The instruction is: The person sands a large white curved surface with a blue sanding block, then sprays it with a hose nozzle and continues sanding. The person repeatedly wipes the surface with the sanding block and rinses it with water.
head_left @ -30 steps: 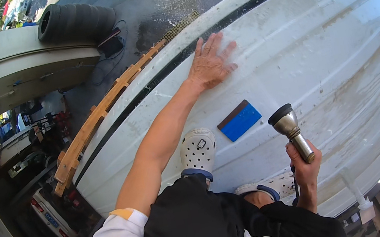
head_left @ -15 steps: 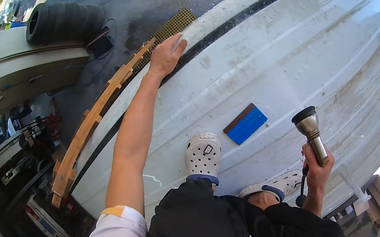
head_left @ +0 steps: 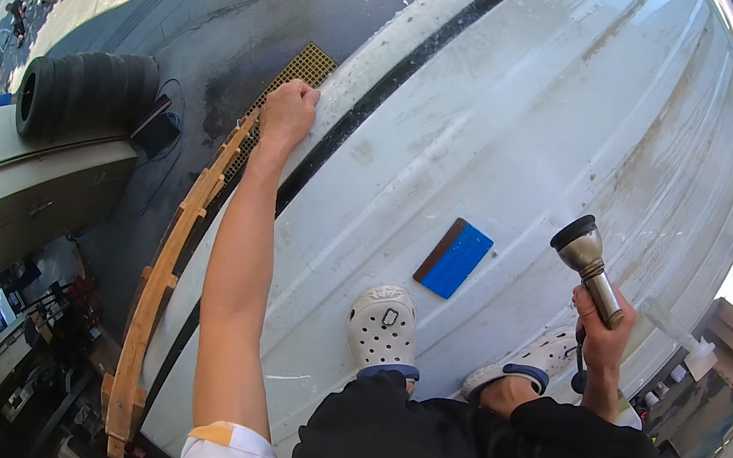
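Note:
I stand on a ridged white vehicle roof (head_left: 471,152), wet and streaked with grey-brown dirt. My left hand (head_left: 287,113) is stretched forward to the roof's left edge, its fingers curled into a fist; anything inside them is hidden. In my right hand (head_left: 605,329), low on the right, is a metal spray nozzle (head_left: 583,255) with a flared head and black rim, pointing away from me. A flat blue and brown scrubbing pad (head_left: 453,259) lies on the roof between the hands, touched by neither.
A wooden ladder (head_left: 157,290) leans along the roof's left edge, beside a black trim strip (head_left: 364,102). My feet wear white clogs (head_left: 382,329). Stacked tyres (head_left: 82,91) stand beyond at left. A yellow floor grating (head_left: 308,65) lies below. A pale object (head_left: 700,357) sits near the right edge.
My left hand's fingers have curled from a looser, partly open pose into a fist. The view has shifted slightly, and the right hand still holds the nozzle. Water drops in the air have thinned.

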A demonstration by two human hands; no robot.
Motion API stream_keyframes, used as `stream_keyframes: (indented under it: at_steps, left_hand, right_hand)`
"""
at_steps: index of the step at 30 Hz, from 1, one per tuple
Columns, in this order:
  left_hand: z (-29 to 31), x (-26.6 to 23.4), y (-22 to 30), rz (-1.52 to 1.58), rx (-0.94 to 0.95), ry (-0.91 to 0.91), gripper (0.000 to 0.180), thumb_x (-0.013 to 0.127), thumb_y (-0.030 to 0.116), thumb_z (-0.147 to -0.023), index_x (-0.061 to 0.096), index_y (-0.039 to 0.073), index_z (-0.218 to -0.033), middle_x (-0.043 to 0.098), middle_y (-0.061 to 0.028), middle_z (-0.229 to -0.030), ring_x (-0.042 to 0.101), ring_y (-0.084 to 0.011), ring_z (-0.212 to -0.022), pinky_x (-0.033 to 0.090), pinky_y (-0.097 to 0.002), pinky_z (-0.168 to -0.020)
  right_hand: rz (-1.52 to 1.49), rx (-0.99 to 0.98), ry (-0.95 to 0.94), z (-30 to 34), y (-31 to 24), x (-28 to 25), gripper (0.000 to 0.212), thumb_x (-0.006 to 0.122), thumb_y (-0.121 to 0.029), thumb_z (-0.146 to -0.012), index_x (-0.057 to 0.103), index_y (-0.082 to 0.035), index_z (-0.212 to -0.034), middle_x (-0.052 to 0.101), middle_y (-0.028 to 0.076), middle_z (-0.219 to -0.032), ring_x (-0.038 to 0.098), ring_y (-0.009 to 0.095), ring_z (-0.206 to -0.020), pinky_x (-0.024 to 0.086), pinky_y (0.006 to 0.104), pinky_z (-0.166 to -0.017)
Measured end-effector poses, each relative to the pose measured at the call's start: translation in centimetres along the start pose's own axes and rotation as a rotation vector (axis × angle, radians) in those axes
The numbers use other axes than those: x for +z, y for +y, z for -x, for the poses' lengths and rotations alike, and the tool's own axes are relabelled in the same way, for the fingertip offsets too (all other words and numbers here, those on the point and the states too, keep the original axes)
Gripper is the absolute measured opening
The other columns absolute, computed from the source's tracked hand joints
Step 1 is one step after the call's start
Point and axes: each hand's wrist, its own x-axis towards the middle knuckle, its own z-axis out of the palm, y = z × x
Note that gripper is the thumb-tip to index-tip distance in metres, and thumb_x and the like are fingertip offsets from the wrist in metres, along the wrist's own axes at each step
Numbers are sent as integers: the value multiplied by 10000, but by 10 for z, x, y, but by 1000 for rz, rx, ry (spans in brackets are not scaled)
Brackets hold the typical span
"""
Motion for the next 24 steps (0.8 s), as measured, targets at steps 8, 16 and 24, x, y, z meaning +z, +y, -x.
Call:
stream_keyframes:
  at_steps: [8,16,24]
  left_hand:
    - [-88,-18,-47,-134,-123,466,384,666,276,-981,708,130,-1334,726,-205,-1274,693,-387,-1171,543,-467,-1005]
    - [-102,8,90,211,15,-234,563,618,485,-1017,663,116,-1441,698,-216,-1369,651,-365,-1301,493,-390,-1099]
    - [-78,61,149,328,-28,19,465,675,513,-959,793,154,-1230,792,-142,-1138,735,-344,-1113,561,-431,-956]
  right_hand:
    - [5,-8,26,17,-6,-10,262,809,-172,-957,730,25,-1110,638,-8,-791,542,74,-711,445,254,-645]
    - [6,-33,83,26,-9,-13,258,804,-161,-950,730,23,-1116,649,1,-783,556,85,-688,446,257,-638]
    - [34,-29,124,32,-1,-17,273,810,-162,-943,728,24,-1125,662,15,-792,583,91,-712,471,258,-667]
